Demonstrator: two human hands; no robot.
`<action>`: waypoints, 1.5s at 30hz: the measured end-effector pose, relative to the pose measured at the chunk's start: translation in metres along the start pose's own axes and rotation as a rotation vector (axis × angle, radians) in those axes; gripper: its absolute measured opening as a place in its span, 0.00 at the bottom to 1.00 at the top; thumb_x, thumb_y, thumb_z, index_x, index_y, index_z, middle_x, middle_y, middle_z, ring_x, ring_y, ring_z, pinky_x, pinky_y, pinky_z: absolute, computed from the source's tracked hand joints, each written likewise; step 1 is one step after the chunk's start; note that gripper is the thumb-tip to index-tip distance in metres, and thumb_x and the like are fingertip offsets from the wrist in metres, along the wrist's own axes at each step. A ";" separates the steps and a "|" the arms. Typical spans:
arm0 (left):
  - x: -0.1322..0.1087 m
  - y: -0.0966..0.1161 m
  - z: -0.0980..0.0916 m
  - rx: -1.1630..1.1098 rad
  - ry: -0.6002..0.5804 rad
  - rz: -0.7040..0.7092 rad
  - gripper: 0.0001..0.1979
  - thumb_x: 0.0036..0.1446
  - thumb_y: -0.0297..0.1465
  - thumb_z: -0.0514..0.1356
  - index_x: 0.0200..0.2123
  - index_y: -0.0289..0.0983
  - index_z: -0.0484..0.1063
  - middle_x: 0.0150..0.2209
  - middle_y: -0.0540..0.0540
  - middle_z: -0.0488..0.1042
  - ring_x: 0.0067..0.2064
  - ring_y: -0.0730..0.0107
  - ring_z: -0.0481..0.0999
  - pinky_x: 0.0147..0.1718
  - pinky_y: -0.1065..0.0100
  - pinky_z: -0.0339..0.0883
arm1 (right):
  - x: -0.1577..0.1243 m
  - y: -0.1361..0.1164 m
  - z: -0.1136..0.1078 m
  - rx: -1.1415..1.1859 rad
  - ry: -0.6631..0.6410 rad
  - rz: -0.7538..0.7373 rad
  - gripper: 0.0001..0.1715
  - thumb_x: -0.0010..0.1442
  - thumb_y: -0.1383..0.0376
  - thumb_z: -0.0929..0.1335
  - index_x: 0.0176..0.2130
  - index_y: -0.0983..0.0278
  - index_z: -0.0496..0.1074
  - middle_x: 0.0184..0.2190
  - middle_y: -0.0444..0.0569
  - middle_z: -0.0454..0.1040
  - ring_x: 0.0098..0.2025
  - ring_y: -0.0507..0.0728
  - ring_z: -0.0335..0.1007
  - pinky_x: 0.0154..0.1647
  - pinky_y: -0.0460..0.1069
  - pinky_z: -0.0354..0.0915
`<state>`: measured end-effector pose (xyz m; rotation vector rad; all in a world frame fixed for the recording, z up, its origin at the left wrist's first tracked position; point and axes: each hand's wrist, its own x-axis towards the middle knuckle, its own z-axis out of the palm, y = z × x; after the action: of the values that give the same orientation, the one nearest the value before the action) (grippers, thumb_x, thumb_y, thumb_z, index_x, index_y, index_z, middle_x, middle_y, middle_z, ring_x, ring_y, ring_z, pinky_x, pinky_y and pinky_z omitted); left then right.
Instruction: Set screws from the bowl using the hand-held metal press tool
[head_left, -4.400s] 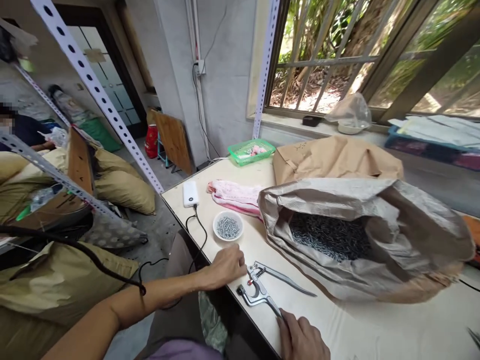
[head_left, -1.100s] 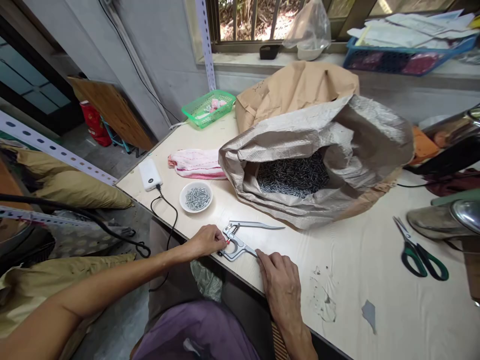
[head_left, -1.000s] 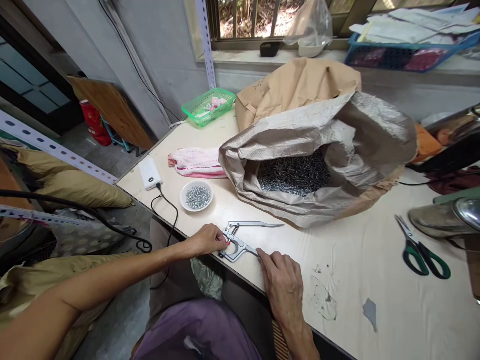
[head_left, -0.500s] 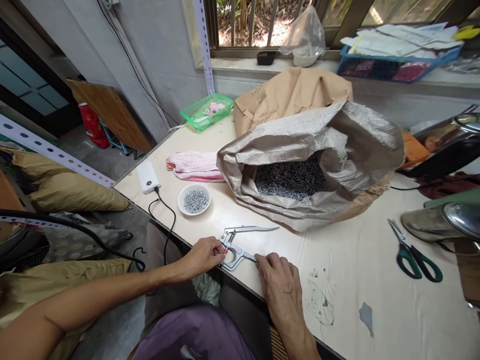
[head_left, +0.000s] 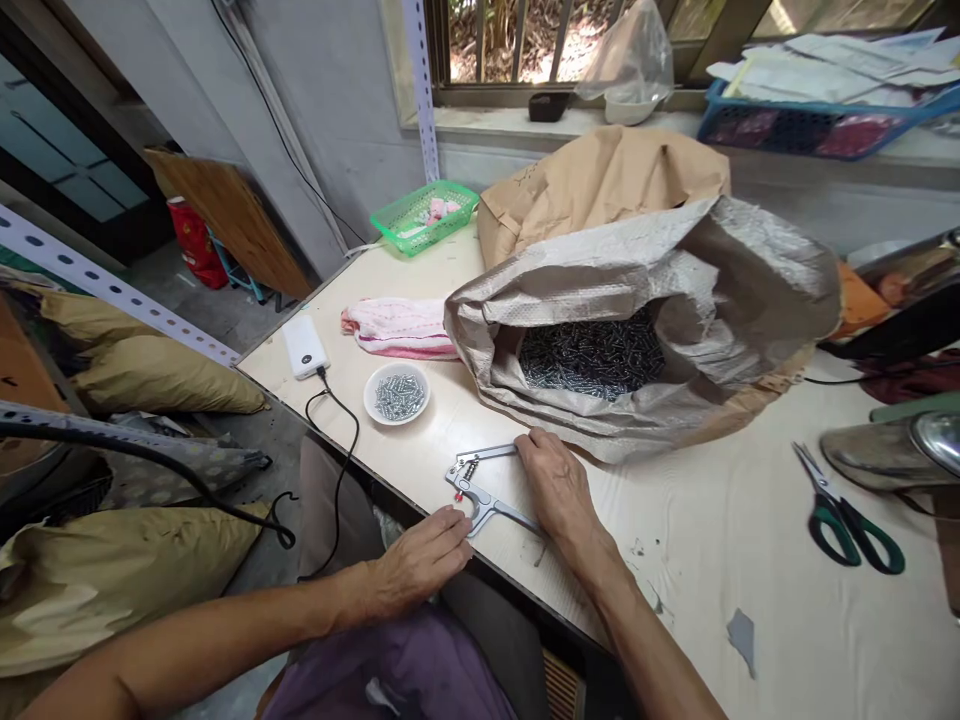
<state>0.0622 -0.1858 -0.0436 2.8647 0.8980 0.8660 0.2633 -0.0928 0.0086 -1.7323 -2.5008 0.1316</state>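
Note:
A grey metal hand tool (head_left: 487,502) with two long handles, a small spring and a red part lies at the table's front edge. My left hand (head_left: 431,558) touches its curved lower frame, the fingers together. At the tip of the upper handle is my right hand (head_left: 555,485), its fingers closed on that handle. The lower handle runs beneath my right wrist. Behind the tool stands a white bowl (head_left: 397,394) of small metal pins. A large open sack (head_left: 600,260) holds many dark metal pieces.
A power bank (head_left: 304,347) with a black cable (head_left: 341,405) lies at the left edge. Beyond are a pink-and-white cloth (head_left: 401,328) and a green basket (head_left: 424,217). Green-handled scissors (head_left: 847,515) and a metal container (head_left: 874,455) are at the right.
My right hand has moved from the lower handle's end up to the upper handle. My left hand has shifted from the red part to the frame's lower side. The view has shifted slightly.

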 end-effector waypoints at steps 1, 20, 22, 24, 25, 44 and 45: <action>0.000 0.000 -0.001 -0.014 0.006 -0.005 0.10 0.62 0.22 0.49 0.41 0.30 0.69 0.43 0.37 0.75 0.51 0.61 0.71 0.52 0.58 0.68 | 0.004 0.000 -0.001 0.007 -0.011 -0.001 0.16 0.59 0.76 0.56 0.33 0.62 0.68 0.34 0.49 0.69 0.39 0.54 0.62 0.36 0.47 0.55; 0.046 -0.044 -0.031 -0.642 -0.457 -1.239 0.13 0.44 0.37 0.58 0.26 0.31 0.75 0.21 0.51 0.70 0.25 0.73 0.66 0.24 0.73 0.54 | -0.087 -0.022 0.046 0.253 0.403 0.059 0.17 0.63 0.68 0.59 0.49 0.63 0.69 0.37 0.53 0.69 0.40 0.57 0.62 0.41 0.52 0.64; 0.045 -0.045 -0.030 -0.635 -0.482 -1.228 0.14 0.44 0.37 0.58 0.26 0.31 0.76 0.21 0.51 0.70 0.25 0.73 0.66 0.24 0.73 0.54 | -0.088 -0.021 0.048 0.237 0.395 0.072 0.18 0.63 0.69 0.58 0.49 0.62 0.70 0.36 0.53 0.69 0.39 0.56 0.61 0.39 0.52 0.63; 0.045 -0.047 -0.029 -0.621 -0.517 -1.210 0.14 0.43 0.37 0.58 0.25 0.31 0.76 0.21 0.51 0.70 0.25 0.73 0.66 0.25 0.73 0.55 | -0.088 -0.021 0.047 0.216 0.381 0.078 0.18 0.63 0.69 0.58 0.48 0.62 0.71 0.34 0.52 0.68 0.38 0.56 0.61 0.37 0.51 0.63; 0.045 -0.048 -0.028 -0.618 -0.535 -1.200 0.14 0.43 0.37 0.58 0.25 0.31 0.76 0.21 0.50 0.71 0.25 0.73 0.66 0.25 0.73 0.55 | -0.089 -0.021 0.046 0.204 0.379 0.079 0.18 0.63 0.69 0.58 0.48 0.62 0.71 0.34 0.52 0.68 0.37 0.56 0.60 0.37 0.51 0.62; 0.062 -0.056 -0.030 -0.722 -0.735 -1.267 0.10 0.41 0.35 0.59 0.23 0.33 0.71 0.15 0.55 0.63 0.15 0.78 0.61 0.16 0.75 0.54 | -0.090 -0.022 0.044 0.160 0.298 0.091 0.21 0.61 0.72 0.58 0.49 0.61 0.70 0.35 0.51 0.70 0.36 0.57 0.59 0.37 0.52 0.60; 0.060 -0.055 -0.029 -0.746 -0.711 -1.273 0.11 0.41 0.36 0.59 0.24 0.33 0.71 0.16 0.55 0.63 0.15 0.78 0.61 0.15 0.75 0.54 | -0.090 -0.023 0.044 0.164 0.290 0.096 0.21 0.61 0.71 0.57 0.49 0.60 0.70 0.35 0.51 0.70 0.36 0.57 0.59 0.37 0.52 0.60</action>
<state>0.0589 -0.1124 0.0017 1.2923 1.4661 -0.0251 0.2680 -0.1859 -0.0345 -1.6712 -2.1426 0.0825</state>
